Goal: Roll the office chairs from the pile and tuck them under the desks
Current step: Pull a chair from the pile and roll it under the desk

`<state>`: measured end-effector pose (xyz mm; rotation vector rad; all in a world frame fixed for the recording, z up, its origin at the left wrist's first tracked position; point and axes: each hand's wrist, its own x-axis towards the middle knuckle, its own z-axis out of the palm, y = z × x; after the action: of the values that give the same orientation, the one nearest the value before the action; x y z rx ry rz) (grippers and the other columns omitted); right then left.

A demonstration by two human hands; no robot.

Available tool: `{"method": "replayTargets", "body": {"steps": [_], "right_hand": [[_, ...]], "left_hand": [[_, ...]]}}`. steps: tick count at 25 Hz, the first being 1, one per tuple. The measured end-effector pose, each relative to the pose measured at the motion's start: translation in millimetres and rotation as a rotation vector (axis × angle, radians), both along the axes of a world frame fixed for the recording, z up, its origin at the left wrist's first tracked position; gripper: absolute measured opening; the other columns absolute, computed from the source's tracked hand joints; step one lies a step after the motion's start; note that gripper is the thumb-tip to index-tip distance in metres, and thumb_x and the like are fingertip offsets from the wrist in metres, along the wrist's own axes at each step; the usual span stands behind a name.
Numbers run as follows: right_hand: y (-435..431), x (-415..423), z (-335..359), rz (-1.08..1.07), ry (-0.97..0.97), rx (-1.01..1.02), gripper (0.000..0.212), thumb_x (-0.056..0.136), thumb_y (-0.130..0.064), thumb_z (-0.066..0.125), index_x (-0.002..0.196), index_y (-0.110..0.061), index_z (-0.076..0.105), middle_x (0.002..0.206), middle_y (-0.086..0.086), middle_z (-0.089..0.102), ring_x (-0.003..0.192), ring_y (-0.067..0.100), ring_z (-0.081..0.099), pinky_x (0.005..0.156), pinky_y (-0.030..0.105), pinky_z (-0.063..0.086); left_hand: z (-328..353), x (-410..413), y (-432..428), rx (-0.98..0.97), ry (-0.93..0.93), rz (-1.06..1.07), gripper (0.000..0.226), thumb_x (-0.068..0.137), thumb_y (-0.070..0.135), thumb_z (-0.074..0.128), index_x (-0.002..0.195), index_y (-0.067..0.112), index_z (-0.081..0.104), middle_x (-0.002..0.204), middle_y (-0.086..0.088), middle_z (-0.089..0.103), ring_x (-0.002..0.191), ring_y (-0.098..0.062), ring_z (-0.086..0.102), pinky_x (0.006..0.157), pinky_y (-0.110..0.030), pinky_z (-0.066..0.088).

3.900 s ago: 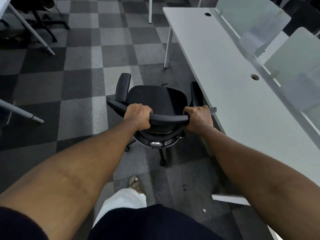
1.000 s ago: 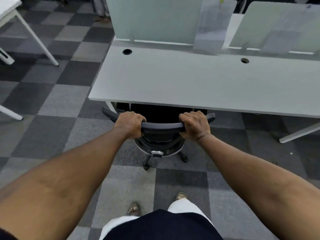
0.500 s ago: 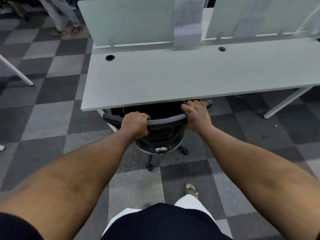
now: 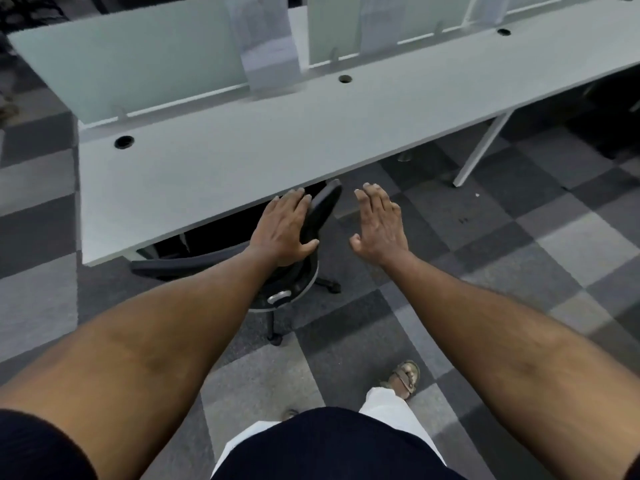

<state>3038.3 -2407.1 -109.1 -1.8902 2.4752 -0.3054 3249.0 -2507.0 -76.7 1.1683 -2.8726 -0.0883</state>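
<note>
Head view: chair (image 4: 318, 216) sits tucked under the desk (image 4: 242, 150); left hand (image 4: 284, 230) rests flat-fingered on its backrest, right hand (image 4: 379, 223) spread, apart; other chairs unseen.

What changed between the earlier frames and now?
The chair went from open floor beside the desk to seat-under-desk, backrest just outside the edge. Both hands let go of the backrest top: the right hand is open and clear of it, the left hand lies flat, open, against it. The desk stayed bare and the person remains behind the chair.
</note>
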Motion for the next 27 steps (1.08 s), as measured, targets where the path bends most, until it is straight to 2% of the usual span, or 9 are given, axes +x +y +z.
{"method": "replayTargets", "body": {"steps": [7,15,22,27], "right_hand": [[74,-150,-3,-0.260,-0.049,0.035,0.098,0.082,-0.040,0.074,0.160,-0.014,0.021,0.167,0.010,0.020,0.156,0.028,0.014,0.119,0.051,0.032],[154,-342,0,-0.485,-0.099,0.025,0.098,0.083,-0.039,0.076,0.160,-0.015,0.022,0.168,0.008,0.017,0.156,0.029,0.015,0.117,0.052,0.034],[227,-483,5,-0.710,-0.128,0.021,0.095,0.082,-0.040,0.074,0.159,-0.016,0.023,0.168,0.008,0.017,0.155,0.030,0.015,0.118,0.053,0.033],[240,-578,6,-0.800,-0.125,0.033,0.094,0.082,-0.043,0.076,0.157,-0.017,0.025,0.167,0.008,0.019,0.154,0.030,0.016,0.116,0.052,0.035]], "left_hand": [[-6,-174,19,-0.015,-0.038,-0.257,0.103,0.092,0.066,0.062,0.166,0.011,0.018,0.176,-0.010,0.009,0.163,-0.025,0.003,0.132,-0.046,0.003],[-17,-414,70,0.070,0.005,-0.455,0.111,0.088,0.080,0.055,0.168,0.014,0.013,0.176,-0.005,0.008,0.163,-0.021,-0.001,0.132,-0.047,0.001],[-16,-582,112,0.098,0.022,-0.625,0.109,0.088,0.079,0.057,0.167,0.013,0.018,0.176,-0.004,0.011,0.163,-0.021,0.001,0.132,-0.046,0.002],[-24,-699,112,0.100,0.028,-0.724,0.108,0.089,0.078,0.057,0.167,0.013,0.019,0.176,-0.004,0.011,0.163,-0.020,0.001,0.132,-0.046,0.001]]}}
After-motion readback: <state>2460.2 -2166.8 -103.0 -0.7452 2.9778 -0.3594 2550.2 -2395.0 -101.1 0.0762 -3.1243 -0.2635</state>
